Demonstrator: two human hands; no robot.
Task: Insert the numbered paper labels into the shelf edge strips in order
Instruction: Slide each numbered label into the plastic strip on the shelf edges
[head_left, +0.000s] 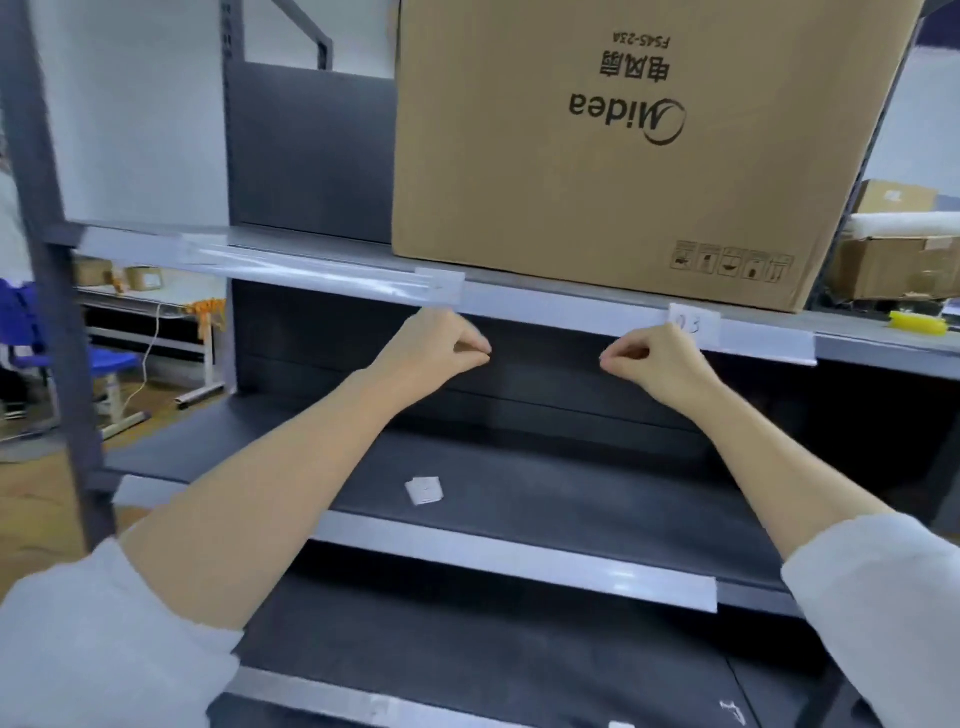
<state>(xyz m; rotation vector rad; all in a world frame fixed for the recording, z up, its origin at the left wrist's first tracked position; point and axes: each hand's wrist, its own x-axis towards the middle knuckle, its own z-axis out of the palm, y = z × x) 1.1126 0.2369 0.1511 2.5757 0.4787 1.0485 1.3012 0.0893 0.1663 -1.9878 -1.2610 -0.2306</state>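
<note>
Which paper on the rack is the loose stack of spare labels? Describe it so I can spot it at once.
Start at the big Midea cardboard box on the upper shelf, then drop to the dark shelf below it. The small stack of white paper labels lies flat there, near the left forearm. Unlike the label marked 03, it sits loose on the shelf surface, not in an edge strip.

The cardboard box (613, 156) is plain tan with black print and a row of small black symbols, and it stands on dark grey shelves (519, 488) whose edge strips (545, 312) are pale and glossy. A white label (693, 325) carries faint grey digits, small white slips (425, 490) lie on the dark shelf, and the sleeves (104, 639) are white. A blue chair (78, 358) and a yellow object (917, 323) show at the sides.
</note>
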